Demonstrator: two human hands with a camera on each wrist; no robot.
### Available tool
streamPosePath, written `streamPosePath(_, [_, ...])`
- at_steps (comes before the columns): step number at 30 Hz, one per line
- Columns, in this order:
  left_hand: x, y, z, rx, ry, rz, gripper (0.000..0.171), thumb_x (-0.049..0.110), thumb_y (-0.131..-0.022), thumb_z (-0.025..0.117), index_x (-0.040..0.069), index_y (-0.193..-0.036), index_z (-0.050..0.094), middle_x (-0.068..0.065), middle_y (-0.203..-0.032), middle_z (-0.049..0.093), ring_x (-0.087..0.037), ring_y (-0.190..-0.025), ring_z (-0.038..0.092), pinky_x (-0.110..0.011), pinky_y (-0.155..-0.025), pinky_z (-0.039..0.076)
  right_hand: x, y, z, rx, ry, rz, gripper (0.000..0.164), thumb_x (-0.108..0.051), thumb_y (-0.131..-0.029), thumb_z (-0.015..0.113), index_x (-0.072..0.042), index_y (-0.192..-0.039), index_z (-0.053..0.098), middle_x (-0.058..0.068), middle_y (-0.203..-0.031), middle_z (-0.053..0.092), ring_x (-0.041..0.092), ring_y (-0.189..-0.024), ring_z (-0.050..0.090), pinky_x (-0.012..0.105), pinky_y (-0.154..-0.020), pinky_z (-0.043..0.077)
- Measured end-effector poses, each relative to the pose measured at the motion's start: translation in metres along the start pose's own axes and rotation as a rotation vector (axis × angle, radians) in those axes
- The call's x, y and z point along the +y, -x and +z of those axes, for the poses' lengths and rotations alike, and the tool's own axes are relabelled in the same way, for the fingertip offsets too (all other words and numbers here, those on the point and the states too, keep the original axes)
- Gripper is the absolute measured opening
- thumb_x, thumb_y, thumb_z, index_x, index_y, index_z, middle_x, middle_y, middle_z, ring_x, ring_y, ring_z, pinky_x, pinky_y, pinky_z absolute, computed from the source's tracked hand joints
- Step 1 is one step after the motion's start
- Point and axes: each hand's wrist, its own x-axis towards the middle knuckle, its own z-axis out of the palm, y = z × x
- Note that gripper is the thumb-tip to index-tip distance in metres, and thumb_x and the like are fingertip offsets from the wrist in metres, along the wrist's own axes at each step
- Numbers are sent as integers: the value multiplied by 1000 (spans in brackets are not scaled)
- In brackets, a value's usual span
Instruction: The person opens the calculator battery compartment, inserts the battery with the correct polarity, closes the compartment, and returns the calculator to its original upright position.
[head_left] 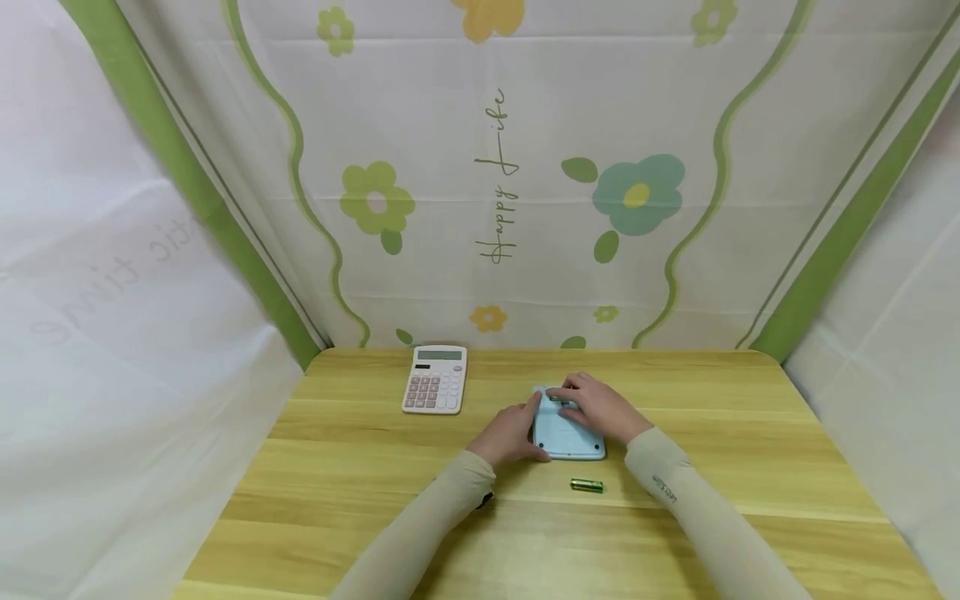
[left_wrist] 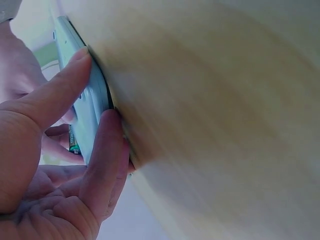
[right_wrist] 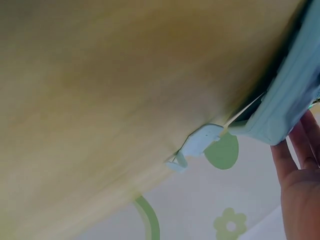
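Note:
A light blue calculator point(head_left: 567, 437) lies face down on the wooden table. My left hand point(head_left: 513, 433) grips its left side, thumb and fingers on the edge, as the left wrist view point(left_wrist: 95, 105) of the calculator also shows. Over its far end is my right hand point(head_left: 600, 407), fingers curled at a green battery point(left_wrist: 74, 141) by the battery slot. How deep that battery sits is hidden by the fingers. A second green battery point(head_left: 587, 485) lies on the table just in front of the calculator. The right wrist view shows a small pale blue battery cover point(right_wrist: 200, 141) on the table.
A white calculator point(head_left: 435, 380) with pinkish keys lies face up at the back left. The wooden table point(head_left: 360, 483) ends at a white curtain point(head_left: 420, 275) printed with flowers, and more cloth hangs at both sides.

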Motion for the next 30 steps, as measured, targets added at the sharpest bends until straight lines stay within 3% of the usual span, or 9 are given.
streamPosePath(22, [1,1,-2,-15,24,-14,113,37,-82,90,4,-165,21,-18,-153,54,-29,-136,57,-39,-113,48,0,3,1,0,-7,15,41,-22,-98,73,-18,-139,68,6,-109,60,14,-91,52,31,-76,50])
streamPosePath(30, [1,1,-2,-18,44,-20,113,36,-81,90,4,-165,21,-18,-153,54,-28,-136,57,-38,-114,48,1,2,2,-2,-56,28,44,-18,-98,73,-14,-141,65,8,-109,59,16,-93,52,31,-76,51])
